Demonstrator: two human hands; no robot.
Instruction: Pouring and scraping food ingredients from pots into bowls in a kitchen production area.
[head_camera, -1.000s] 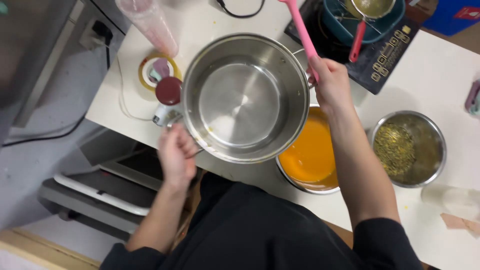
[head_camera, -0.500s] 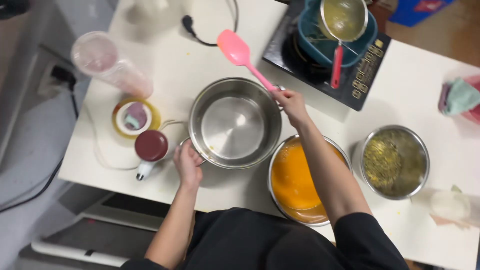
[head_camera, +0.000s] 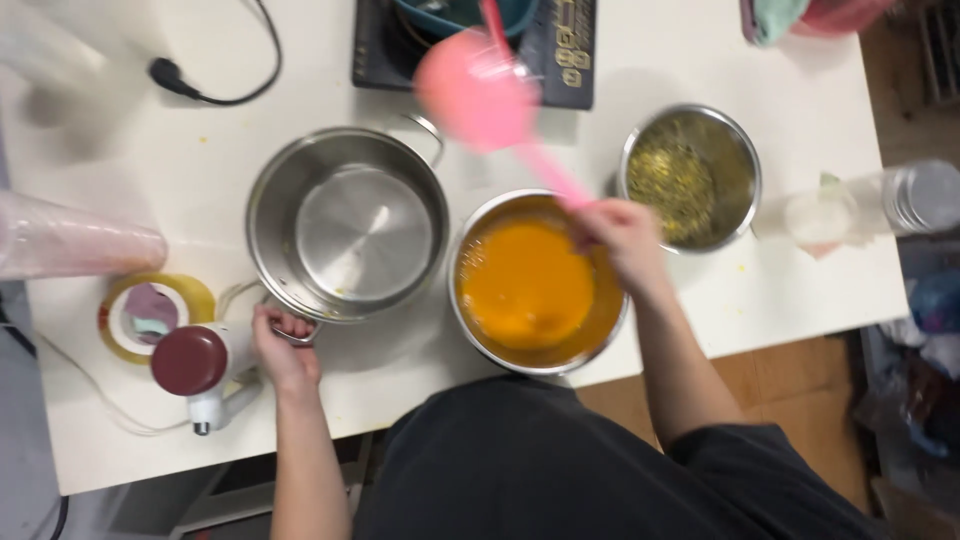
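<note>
An empty steel pot (head_camera: 345, 225) stands on the white table (head_camera: 150, 130). My left hand (head_camera: 283, 348) grips its near handle. To the pot's right sits a steel bowl of orange liquid (head_camera: 530, 285). My right hand (head_camera: 625, 238) is over that bowl's far right rim and holds a pink spatula (head_camera: 478, 92) by the handle, blade raised and blurred above the table. A second steel bowl with a green-yellow mash (head_camera: 690, 178) stands further right.
A black induction hob (head_camera: 560, 55) with a blue pan sits at the back. A hand blender with a dark red cap (head_camera: 195, 365), a tape roll (head_camera: 150, 315) and a pink tumbler (head_camera: 75, 240) lie left. A black plug and cord (head_camera: 190, 85) lie back left.
The view has shifted left and closer. My right hand has let go of the pot's far rim and moved right over the orange bowl, swinging the spatula up. The left hand keeps the pot handle.
</note>
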